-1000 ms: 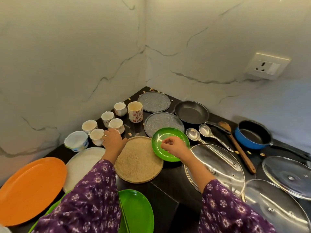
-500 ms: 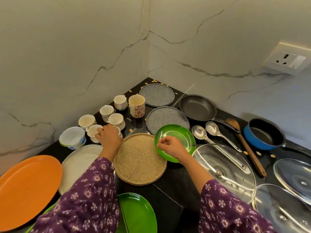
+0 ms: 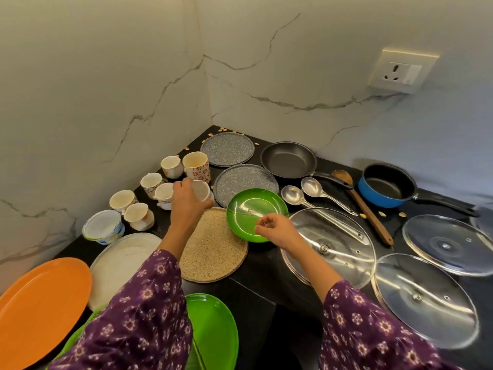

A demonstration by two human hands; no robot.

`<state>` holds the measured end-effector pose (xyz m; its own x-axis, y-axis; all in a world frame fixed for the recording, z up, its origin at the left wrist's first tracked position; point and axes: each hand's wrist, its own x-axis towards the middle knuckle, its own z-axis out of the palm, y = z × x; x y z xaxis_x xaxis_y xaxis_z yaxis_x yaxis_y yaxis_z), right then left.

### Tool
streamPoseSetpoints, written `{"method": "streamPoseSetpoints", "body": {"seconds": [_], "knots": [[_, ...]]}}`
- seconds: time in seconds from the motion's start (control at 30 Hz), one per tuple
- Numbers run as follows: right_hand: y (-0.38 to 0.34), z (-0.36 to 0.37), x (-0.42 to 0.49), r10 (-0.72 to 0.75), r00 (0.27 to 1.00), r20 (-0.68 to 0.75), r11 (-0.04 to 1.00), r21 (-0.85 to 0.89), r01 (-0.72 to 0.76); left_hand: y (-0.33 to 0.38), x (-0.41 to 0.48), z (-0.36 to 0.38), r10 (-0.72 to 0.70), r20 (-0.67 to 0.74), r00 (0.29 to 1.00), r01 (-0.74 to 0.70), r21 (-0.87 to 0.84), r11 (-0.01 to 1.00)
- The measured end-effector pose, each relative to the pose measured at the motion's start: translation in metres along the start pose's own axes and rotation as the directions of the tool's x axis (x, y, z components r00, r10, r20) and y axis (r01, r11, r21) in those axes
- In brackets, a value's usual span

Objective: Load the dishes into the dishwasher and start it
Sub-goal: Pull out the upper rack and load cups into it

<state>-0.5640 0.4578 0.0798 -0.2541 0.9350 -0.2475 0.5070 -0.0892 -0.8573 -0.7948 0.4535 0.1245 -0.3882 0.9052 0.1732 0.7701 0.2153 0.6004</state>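
Moved since half a second ago: left hand (image 3: 186, 201), gone from the nearer cups to one further back. Right hand (image 3: 274, 231) unchanged at the dish rim.

Item 1. Green dish (image 3: 256, 206), taken as landmark. Shallow, round and glossy, with a faint line across its floor. It stands on the black counter (image 3: 266, 271), its near-left edge touching or overlapping the woven mat (image 3: 213, 247). The right hand's fingers are curled at the near rim and appear to pinch it.

Item 2. White cup (image 3: 203, 190), just left of the dish. Plain and pale, mouth tipped rightward. The left hand grips it, fingers curled round its side.

Item 3. Neighbours. Floral mug (image 3: 196, 166) sits behind-left of the dish, with smaller cups (image 3: 151, 182) further left. Two steel spoons (image 3: 293, 194) lie just right of it, and a glass lid (image 3: 333, 244) near-right. A speckled grey plate (image 3: 245, 180) touches or nearly touches its far rim.

Hazards, judged:
- The cup is drawn from a tight cluster, so a sideways pull could knock the mug or topple a neighbour.
- A rim pinch on a glossy dish may slip, and a drop would land on the lid or spoons.
- With both hands loaded at once, neither is free to steady the other's load.
- No dishwasher is in view, so both pieces face a carry.
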Motion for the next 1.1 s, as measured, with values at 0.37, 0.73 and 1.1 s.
{"method": "streamPoseSetpoints", "body": {"seconds": [0.37,0.73,1.1], "knots": [[0.090,-0.112,-0.147,0.161,0.943,-0.292,0.983,0.131,-0.128,0.184,-0.125,0.088,0.281,0.296,0.913,-0.138,-0.424,0.895],[0.224,-0.210,-0.385,0.401,0.705,-0.585,0.914,0.310,-0.263,0.327,-0.365,0.174,0.644,0.589,0.487,-0.306,-0.575,0.758],[0.344,-0.233,-0.584,0.667,0.477,-0.573,0.625,0.779,0.062,0.393,-0.578,0.237,0.697,0.715,0.052,-0.474,-0.597,0.647]]}}
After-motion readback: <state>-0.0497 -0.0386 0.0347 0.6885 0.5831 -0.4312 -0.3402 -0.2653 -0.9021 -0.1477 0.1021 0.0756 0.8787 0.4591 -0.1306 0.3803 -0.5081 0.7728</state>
